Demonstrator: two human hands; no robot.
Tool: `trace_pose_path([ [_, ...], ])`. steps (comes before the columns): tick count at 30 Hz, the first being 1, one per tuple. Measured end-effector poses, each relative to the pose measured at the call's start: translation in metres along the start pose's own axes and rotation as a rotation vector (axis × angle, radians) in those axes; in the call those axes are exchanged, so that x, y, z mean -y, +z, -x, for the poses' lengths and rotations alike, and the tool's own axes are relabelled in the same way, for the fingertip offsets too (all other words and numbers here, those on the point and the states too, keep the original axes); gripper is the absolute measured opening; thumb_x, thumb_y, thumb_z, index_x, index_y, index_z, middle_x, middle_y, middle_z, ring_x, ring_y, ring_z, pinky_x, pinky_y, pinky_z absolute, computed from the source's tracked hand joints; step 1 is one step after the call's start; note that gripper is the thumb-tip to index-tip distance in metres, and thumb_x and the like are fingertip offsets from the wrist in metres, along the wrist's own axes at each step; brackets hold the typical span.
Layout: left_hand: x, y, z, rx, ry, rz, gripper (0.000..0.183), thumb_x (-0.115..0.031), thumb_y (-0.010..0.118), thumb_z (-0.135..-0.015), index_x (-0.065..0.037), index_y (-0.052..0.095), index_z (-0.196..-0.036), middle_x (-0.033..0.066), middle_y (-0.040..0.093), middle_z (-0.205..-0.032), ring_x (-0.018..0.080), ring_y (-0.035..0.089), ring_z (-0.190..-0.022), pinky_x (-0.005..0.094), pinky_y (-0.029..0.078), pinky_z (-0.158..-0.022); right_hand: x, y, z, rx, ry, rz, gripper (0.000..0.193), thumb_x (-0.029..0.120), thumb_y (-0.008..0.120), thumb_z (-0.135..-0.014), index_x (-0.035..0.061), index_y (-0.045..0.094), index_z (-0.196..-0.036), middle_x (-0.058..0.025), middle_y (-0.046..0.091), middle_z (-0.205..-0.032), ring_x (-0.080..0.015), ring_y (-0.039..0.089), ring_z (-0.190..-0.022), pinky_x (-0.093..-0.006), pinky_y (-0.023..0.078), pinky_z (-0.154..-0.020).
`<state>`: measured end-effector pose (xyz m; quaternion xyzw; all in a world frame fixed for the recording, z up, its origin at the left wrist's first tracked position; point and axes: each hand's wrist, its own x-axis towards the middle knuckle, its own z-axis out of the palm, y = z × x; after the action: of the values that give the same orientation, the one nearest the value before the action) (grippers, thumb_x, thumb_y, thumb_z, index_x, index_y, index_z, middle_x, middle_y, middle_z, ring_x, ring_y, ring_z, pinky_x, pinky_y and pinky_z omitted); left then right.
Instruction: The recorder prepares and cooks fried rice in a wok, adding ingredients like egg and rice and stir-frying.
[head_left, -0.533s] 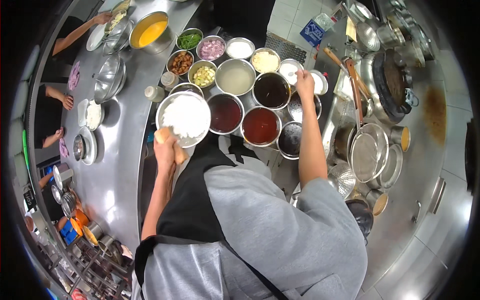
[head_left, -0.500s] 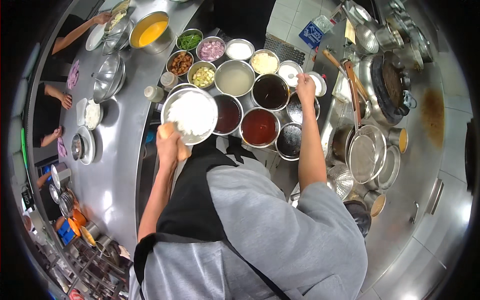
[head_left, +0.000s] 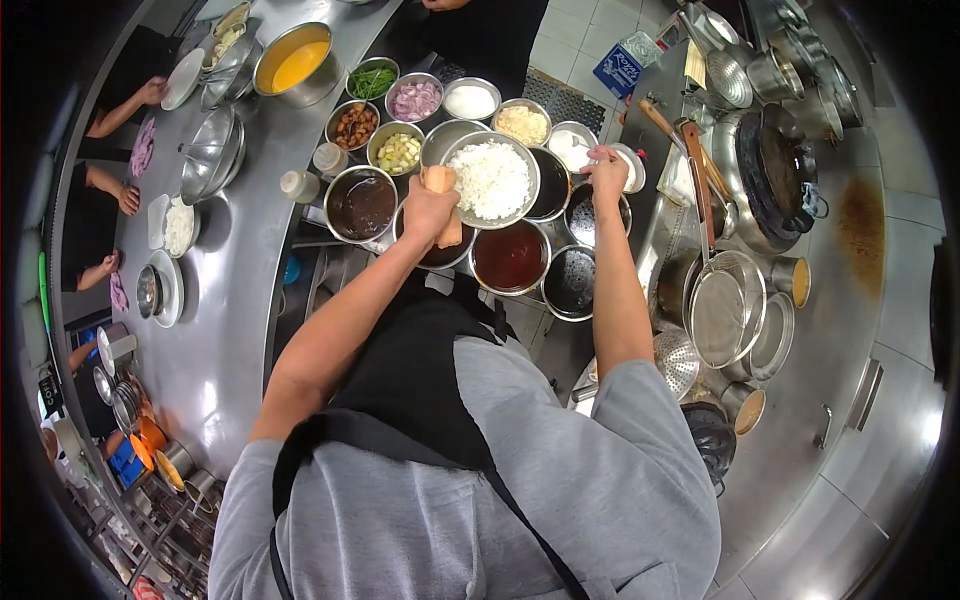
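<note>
My left hand (head_left: 432, 212) is closed around a tan piece, perhaps a folded pad, at the side of a metal bowl (head_left: 490, 224) of white rice (head_left: 490, 180). The bowl hangs over the sauce containers and partly hides a pale-liquid container (head_left: 434, 148). My right hand (head_left: 605, 178) has its fingers pinched at the edge of a small bowl of white powder (head_left: 570, 148). Something white shows at the fingertips, too small to name. Below the rice bowl stands a container of reddish-brown sauce (head_left: 510, 262). Dark containers (head_left: 571, 278) sit under my right forearm.
Bowls of chopped greens (head_left: 373, 78), purple onion (head_left: 415, 100) and browned pieces (head_left: 355, 127) stand farther off. A pot of orange liquid (head_left: 297, 68) is on the left counter (head_left: 225, 320), with other people's hands beyond. Strainers (head_left: 727, 310) and a wok (head_left: 780, 170) lie right.
My left hand has carried the rice bowl rightward over the containers, uncovering a dark sauce container at the left. My right hand has shifted slightly down and left by the white powder.
</note>
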<state>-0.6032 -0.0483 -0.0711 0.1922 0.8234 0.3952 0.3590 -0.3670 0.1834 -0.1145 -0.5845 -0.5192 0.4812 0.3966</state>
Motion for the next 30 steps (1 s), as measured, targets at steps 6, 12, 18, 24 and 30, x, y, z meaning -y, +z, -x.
trace_pose_path([
  [6, 0.013, -0.001, -0.002, 0.054, 0.014, 0.220, 0.066, -0.020, 0.075, -0.069, 0.003, 0.043, -0.122, 0.0177, 0.061, -0.108, 0.0264, 0.064, -0.094, 0.0357, 0.052, -0.081, 0.006, -0.010, 0.006, 0.013, -0.075, 0.034, 0.026, 0.010, 0.048, -0.094, -0.0072, 0.064, -0.104, -0.0148, 0.070, -0.089, -0.0171, 0.062, -0.049, -0.0265, 0.045, -0.043],
  [12, 0.015, -0.002, 0.007, 0.075, 0.069, 0.418, 0.058, -0.014, 0.076, -0.074, 0.001, 0.043, -0.119, 0.0125, 0.058, -0.105, 0.0207, 0.061, -0.093, 0.0325, 0.052, -0.081, -0.005, -0.011, -0.005, 0.053, 0.018, -0.068, 0.027, 0.011, 0.048, -0.095, -0.0082, 0.060, -0.108, -0.0189, 0.069, -0.095, -0.0167, 0.062, -0.051, -0.0231, 0.039, -0.038],
  [18, 0.014, -0.001, 0.010, 0.026, 0.126, 0.270, 0.057, -0.013, 0.074, -0.073, 0.000, 0.044, -0.119, 0.0121, 0.059, -0.104, 0.0209, 0.061, -0.091, 0.0337, 0.051, -0.081, -0.014, -0.018, -0.014, 0.091, 0.181, -0.307, 0.026, 0.006, 0.044, -0.092, -0.0072, 0.059, -0.109, -0.0201, 0.069, -0.096, -0.0178, 0.061, -0.055, -0.0237, 0.040, -0.043],
  [24, 0.007, 0.001, 0.020, -0.025, 0.148, 0.198, 0.058, -0.019, 0.073, -0.070, -0.001, 0.043, -0.117, 0.0169, 0.061, -0.103, 0.0283, 0.063, -0.091, 0.0375, 0.051, -0.081, -0.013, -0.034, -0.009, 0.061, 0.269, -0.500, 0.027, 0.007, 0.046, -0.091, -0.0094, 0.058, -0.109, -0.0214, 0.068, -0.094, -0.0190, 0.061, -0.057, -0.0247, 0.041, -0.043],
  [30, 0.004, 0.007, 0.018, -0.121, 0.152, 0.112, 0.067, -0.024, 0.074, -0.068, 0.000, 0.042, -0.122, 0.0225, 0.062, -0.107, 0.0352, 0.064, -0.097, 0.0406, 0.050, -0.085, -0.011, -0.040, -0.003, 0.064, 0.275, -0.496, 0.027, 0.007, 0.048, -0.092, -0.0078, 0.057, -0.113, -0.0211, 0.069, -0.098, -0.0191, 0.061, -0.057, -0.0247, 0.041, -0.045],
])
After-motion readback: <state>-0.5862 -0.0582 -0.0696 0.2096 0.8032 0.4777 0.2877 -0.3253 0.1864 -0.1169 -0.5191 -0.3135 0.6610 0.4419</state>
